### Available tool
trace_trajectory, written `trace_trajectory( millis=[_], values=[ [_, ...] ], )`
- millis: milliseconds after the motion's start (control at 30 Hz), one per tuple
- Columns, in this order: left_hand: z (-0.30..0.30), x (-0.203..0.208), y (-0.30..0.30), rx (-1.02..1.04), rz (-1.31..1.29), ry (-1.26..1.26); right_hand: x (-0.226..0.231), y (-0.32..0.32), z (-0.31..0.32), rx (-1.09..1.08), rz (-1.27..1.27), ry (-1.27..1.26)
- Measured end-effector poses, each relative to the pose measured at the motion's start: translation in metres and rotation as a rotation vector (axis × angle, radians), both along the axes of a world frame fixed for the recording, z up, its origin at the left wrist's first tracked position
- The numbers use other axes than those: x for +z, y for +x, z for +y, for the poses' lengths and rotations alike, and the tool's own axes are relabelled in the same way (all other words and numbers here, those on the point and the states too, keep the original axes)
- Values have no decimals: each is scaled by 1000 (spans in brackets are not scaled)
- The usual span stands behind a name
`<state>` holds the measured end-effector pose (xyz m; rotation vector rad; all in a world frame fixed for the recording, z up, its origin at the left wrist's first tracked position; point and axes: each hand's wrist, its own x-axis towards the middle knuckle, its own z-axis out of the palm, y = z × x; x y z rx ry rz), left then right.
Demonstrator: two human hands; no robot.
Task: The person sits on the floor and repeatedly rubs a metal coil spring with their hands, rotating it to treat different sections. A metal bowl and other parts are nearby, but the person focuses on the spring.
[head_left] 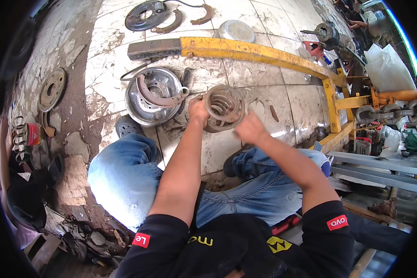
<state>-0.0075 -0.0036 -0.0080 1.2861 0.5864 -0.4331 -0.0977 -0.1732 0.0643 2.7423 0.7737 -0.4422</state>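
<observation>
A rusty brown coil spring [213, 103] is held up over the tiled floor, its open end facing up. My left hand [198, 109] grips its left side, fingers wrapped round the coils. At the spring's right side is my right hand [251, 129], curled closed and slightly blurred; what it holds, if anything, is hidden. Left of the spring lies a round metal brake backing plate [136, 109], with a curved brake shoe [160, 99] resting across it.
A yellow steel frame [255, 53] crosses the floor beyond my hands. Past it lie a round metal pan [236, 31], another backing plate [146, 16] and loose brake shoes [171, 23]. A heavy chain [387, 114] is at right. Another person's arm [4, 157] is beside a spring at far left.
</observation>
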Motion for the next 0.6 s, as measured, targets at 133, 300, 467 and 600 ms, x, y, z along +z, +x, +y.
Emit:
trace_trajectory(
  millis=[133,300,467,600],
  values=[
    [-5,-10,4,23,-3,-46,-12,15,-4,122,-252,-64],
    [-3,-17,2,37,-15,-39,22,1,28,-148,519,-164],
    [-11,0,8,-73,67,-164,-23,19,-30,153,-268,-156],
    [-6,-6,6,-60,11,-21,4,-7,14,-157,257,69]
  ],
)
